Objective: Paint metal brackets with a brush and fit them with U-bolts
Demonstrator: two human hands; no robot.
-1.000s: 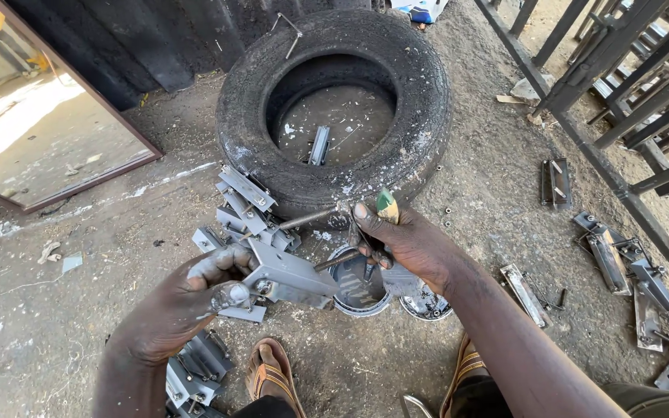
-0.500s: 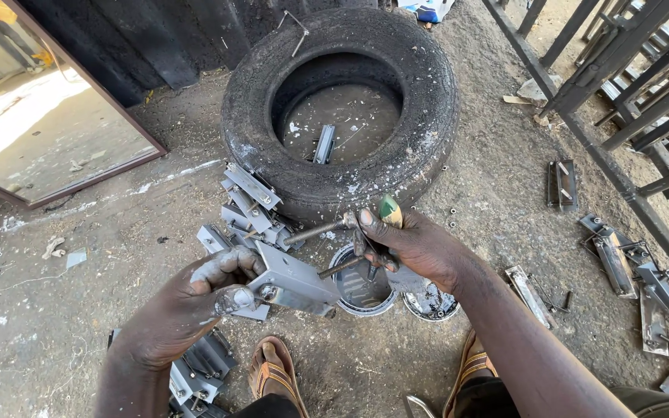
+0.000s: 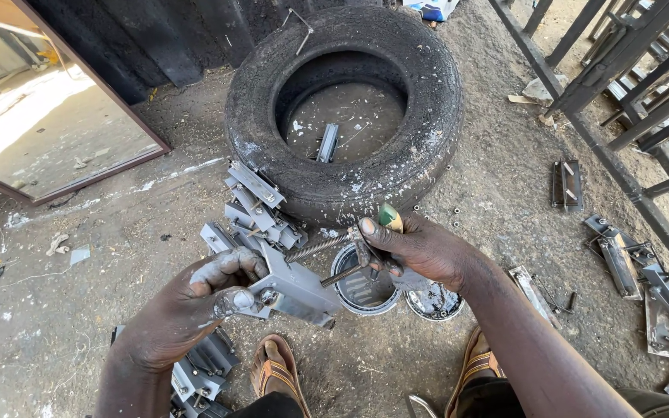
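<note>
both hands closed — left hand [image 3: 195,302] grips grey metal bracket [image 3: 292,288], right hand [image 3: 420,249] a brush [image 3: 385,224].

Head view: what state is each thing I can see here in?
Left hand: gripping a grey metal bracket, paint-smeared.
Right hand: closed on a green-handled tool.
Threaded rod: sticking out between the hands.
Tyre: lying flat, dusty.
Paint tin: open, on the ground.
Bracket pile: stacked against the tyre.
</note>
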